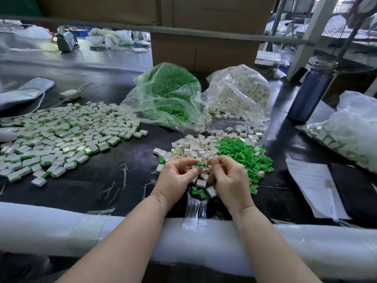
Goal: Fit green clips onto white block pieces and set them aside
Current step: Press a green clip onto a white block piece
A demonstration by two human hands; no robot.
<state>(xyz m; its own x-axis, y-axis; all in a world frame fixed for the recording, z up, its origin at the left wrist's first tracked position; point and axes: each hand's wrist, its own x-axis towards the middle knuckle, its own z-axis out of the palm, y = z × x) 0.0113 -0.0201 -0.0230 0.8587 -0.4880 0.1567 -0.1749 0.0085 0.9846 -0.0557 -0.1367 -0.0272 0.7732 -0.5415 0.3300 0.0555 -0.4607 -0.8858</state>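
Left hand [176, 176] pinching a green clip [200, 164], right hand [228, 178] curled round a white block [205, 170] just beside it, above loose pieces: likely skewed seating if misaligned, or a drop into the green pile [244, 154] beyond.

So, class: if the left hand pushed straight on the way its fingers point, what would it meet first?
The left hand, pinching a green clip, points right toward the right hand. It would likely meet the white block held there first, though depth is hard to judge.
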